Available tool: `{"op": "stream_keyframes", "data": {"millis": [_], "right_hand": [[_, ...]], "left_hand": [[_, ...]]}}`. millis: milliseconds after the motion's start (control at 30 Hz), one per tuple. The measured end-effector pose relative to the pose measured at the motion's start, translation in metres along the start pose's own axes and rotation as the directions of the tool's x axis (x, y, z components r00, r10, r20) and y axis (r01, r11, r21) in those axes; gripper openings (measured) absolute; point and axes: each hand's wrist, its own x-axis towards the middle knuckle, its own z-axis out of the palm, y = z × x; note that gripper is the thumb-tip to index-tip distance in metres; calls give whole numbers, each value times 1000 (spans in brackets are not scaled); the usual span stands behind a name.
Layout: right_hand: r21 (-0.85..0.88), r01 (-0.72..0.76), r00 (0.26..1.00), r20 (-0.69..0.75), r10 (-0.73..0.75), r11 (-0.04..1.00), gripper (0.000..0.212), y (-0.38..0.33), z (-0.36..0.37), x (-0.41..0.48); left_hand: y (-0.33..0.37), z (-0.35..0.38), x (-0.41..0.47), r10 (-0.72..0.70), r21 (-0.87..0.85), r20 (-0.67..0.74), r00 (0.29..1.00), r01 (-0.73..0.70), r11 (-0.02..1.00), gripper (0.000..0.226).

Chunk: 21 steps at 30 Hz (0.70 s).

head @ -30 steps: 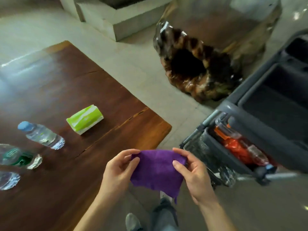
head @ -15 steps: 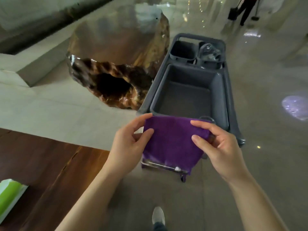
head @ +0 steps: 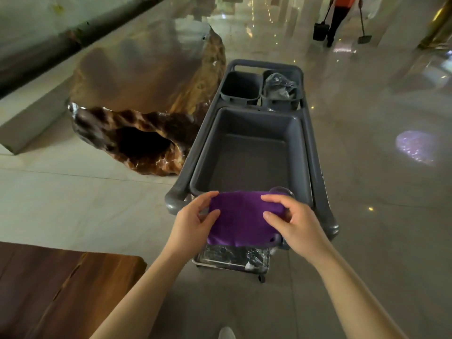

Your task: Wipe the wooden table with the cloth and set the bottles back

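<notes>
The cloth (head: pixel 241 220) stretches left to right, its lower edge hanging, over the cart (head: pixel 318 167). Left hand (head: pixel 193 225) and right hand (head: pixel 297 222) pinch its ends, forearms extended forward.

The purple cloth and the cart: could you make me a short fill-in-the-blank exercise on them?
1. The cloth held by both hands is ____ in colour.
2. The left hand and right hand hold it over a grey ____.
3. The cart's large tub is ____.
4. The wooden table shows at the lower ____.

Answers: purple; cart; empty; left
</notes>
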Motion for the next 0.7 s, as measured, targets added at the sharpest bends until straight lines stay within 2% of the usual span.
{"op": "stream_keyframes", "data": {"millis": [133, 267, 400, 500, 633, 700], "right_hand": [[-137, -21, 999, 44, 27, 990, 39, 11, 7, 2], [-245, -28, 997, 60, 44, 969, 42, 11, 9, 5], [-377, 8, 999, 52, 12, 926, 39, 10, 11, 6], [-445, 26, 999, 54, -1, 895, 35, 15, 12, 3], [-483, 102, 994, 79, -72, 870, 35, 19, 12, 2], [-458, 94, 992, 113, -47, 884, 35, 19, 12, 4]], "left_hand": [[-19, 12, 1, -12, 198, 28, 1000, 6, 980, 41], [-21, 15, 2, 95, 412, 17, 995, -93, 907, 44], [-21, 12, 0, 210, 575, 61, 976, -206, 792, 42], [-25, 9, 0, 202, 696, 79, 976, -199, 690, 51], [-18, 6, 8, 230, 786, 178, 957, -279, 552, 67], [-19, 9, 12, 270, 769, 219, 938, -336, 544, 68]]}}
